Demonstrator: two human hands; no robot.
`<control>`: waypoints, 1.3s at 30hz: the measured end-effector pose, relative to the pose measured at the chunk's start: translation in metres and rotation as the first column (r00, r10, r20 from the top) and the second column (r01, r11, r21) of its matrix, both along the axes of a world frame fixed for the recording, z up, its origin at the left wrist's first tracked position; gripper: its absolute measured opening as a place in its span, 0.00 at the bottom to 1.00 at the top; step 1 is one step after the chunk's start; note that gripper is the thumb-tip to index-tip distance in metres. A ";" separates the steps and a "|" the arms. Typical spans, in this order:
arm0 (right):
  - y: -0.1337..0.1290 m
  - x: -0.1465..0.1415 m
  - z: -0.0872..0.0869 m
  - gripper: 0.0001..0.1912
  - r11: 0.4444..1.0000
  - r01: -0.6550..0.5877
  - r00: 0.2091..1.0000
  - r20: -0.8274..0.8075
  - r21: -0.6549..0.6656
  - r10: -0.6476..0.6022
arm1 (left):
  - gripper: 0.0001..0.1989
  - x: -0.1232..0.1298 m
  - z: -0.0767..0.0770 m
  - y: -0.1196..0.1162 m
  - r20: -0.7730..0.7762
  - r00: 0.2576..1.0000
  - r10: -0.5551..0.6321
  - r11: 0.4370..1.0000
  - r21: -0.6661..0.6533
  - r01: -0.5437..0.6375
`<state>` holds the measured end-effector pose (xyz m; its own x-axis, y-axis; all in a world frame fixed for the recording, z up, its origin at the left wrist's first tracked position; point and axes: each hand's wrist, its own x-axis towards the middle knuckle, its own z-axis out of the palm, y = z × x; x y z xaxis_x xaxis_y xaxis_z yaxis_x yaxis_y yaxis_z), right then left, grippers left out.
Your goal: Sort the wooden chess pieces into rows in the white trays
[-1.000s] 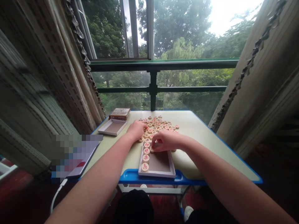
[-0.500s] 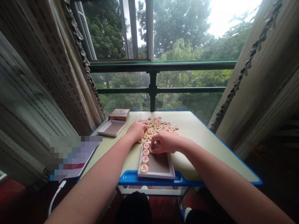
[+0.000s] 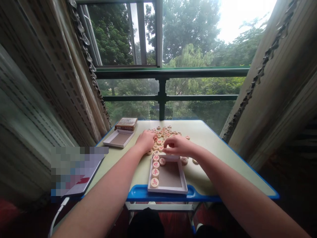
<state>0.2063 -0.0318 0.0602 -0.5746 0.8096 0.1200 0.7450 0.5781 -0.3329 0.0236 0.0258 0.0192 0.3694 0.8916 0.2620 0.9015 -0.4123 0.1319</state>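
"What's there, from the left?"

"A shallow box half, then the left hand, fingers bent over the left edge of the loose xiangqi pieces. Whether they pinch one, I can't tell."

"Which step is this?"

"Filling the near tray piece by piece, I'd judge. Four red-marked pieces line its left wall, and a red horse piece lies just beside that column's far end. The next move probably calls for a thumb-and-finger pinch on one loose piece, then a set-down next to the horse."

"And the right hand?"

"The right hand hangs beyond the tray's far wall, fingers curled toward the thumb. Loose pieces lie right by its tips; the horse piece is below them, nearer the person. I can't tell if the tips meet or touch anything. Farther right, a lone piece sits just outside the tray's right wall."
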 end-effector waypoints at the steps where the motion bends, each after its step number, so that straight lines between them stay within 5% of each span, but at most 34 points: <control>1: 0.008 0.004 -0.003 0.13 0.996 0.077 0.996 -0.040 0.052 -0.075 | 0.21 0.000 -0.002 0.002 0.003 1.000 0.003 1.000 -0.008 -0.003; 5: 0.041 0.022 -0.023 0.17 0.923 0.333 0.942 -0.107 0.190 -0.318 | 0.23 0.002 -0.005 0.009 0.036 0.999 -0.015 0.996 -0.083 0.018; 9: 0.062 0.025 -0.034 0.23 0.944 0.306 0.952 -0.050 0.123 -0.302 | 0.24 0.004 -0.002 0.013 0.057 0.995 -0.081 0.983 -0.158 0.089; 21: 0.122 -0.005 0.004 0.12 0.935 0.346 0.913 0.255 -0.072 -0.318 | 0.19 0.006 0.000 0.011 0.017 1.000 -0.022 0.999 -0.033 0.022; 39: 0.129 0.000 0.000 0.14 0.925 0.366 0.913 0.233 -0.102 -0.336 | 0.16 0.003 -0.002 0.014 0.057 0.998 -0.008 0.999 -0.045 0.010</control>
<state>0.2062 0.0969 0.0606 -0.2497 0.9631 -0.1008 0.9520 0.2251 -0.2072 0.0266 0.0399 0.0176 0.3633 0.8997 0.2419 0.8881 -0.4129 0.2019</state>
